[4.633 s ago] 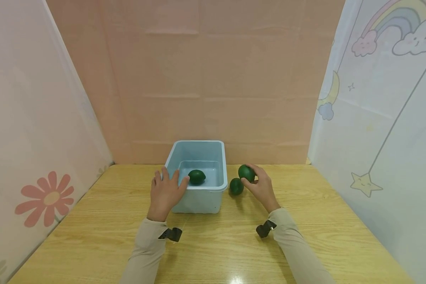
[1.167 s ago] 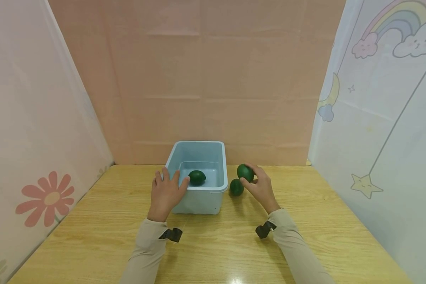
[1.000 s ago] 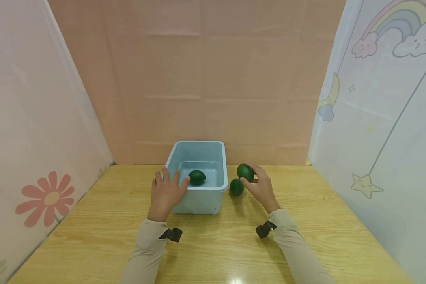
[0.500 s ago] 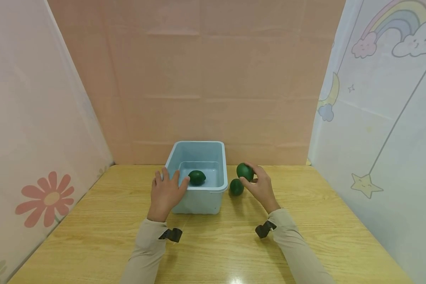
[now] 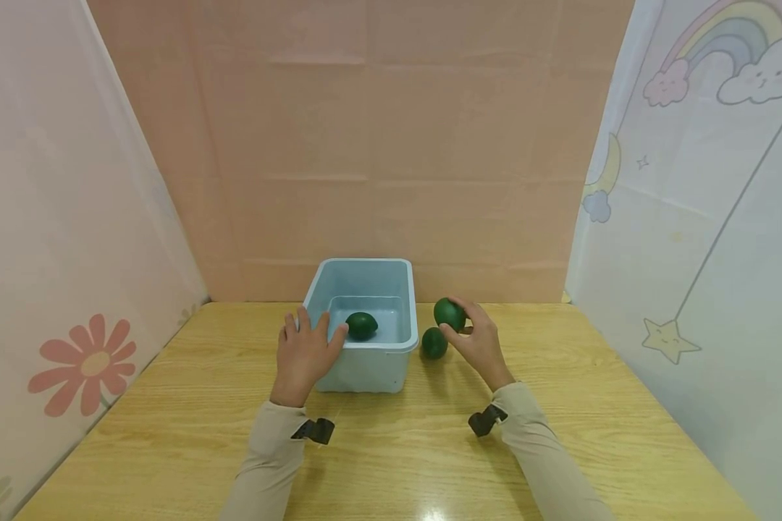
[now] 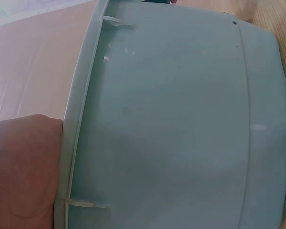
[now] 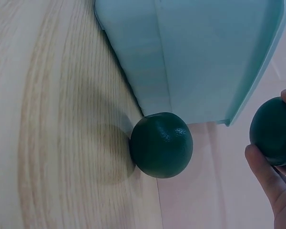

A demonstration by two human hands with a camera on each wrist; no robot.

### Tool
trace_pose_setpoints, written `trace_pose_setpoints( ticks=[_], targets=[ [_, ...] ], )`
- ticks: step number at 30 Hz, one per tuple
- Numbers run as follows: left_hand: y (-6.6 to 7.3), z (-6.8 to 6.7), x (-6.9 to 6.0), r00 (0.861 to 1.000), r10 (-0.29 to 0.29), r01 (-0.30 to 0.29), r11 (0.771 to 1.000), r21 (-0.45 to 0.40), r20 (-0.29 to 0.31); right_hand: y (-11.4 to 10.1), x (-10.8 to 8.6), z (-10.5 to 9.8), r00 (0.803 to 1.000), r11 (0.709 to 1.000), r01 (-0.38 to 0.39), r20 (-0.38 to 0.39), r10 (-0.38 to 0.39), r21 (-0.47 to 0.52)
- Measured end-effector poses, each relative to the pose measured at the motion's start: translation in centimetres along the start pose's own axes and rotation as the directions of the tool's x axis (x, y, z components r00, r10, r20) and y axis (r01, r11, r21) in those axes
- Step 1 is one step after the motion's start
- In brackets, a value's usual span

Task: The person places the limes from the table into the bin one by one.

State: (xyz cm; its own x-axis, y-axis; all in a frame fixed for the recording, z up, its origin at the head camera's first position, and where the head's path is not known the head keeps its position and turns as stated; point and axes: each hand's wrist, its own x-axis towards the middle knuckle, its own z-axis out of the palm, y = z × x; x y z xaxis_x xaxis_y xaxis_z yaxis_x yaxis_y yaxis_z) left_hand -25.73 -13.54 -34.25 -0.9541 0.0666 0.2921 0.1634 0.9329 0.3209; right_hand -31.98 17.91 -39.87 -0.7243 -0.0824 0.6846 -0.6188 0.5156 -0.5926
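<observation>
A light blue plastic bin [image 5: 361, 370] stands on the table with one green lime [image 5: 361, 325] inside on its floor. My left hand [image 5: 303, 360] rests on the bin's near left corner, fingers spread over the rim; in the left wrist view, part of that hand [image 6: 26, 169] shows beside the rim [image 6: 76, 105]. To the right of the bin, my right hand [image 5: 478, 344] pinches a second lime [image 5: 449, 314] between thumb and fingers, held above the table. A third lime [image 5: 434, 343] sits on the table just under it, close to the bin wall, as the right wrist view shows [image 7: 162, 145].
The wooden table [image 5: 391, 456] reaches back to a peach-coloured backdrop [image 5: 391, 145]. Pale curtains with printed pictures hang at the left [image 5: 91, 217] and right [image 5: 697, 253]. A small black camera is strapped to each wrist.
The lime in my right hand has shifted very slightly up and to the left over the last few seconds. My left hand, the bin and the other limes stay in place.
</observation>
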Motion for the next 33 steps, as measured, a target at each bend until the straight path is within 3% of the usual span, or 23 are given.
trace_pose_setpoints(
  ticks=[22,33],
  targets=[
    [-0.14,0.06,0.00,1.000,0.009,-0.009,1.000,0.012,-0.024,-0.28,0.32,0.03,1.000,1.000,0.014,-0.009,-0.014,0.008],
    [-0.14,0.05,0.01,1.000,-0.003,0.003,1.000,-0.006,-0.004,-0.33,0.16,0.05,1.000,1.000,0.006,-0.006,-0.006,0.025]
  ],
)
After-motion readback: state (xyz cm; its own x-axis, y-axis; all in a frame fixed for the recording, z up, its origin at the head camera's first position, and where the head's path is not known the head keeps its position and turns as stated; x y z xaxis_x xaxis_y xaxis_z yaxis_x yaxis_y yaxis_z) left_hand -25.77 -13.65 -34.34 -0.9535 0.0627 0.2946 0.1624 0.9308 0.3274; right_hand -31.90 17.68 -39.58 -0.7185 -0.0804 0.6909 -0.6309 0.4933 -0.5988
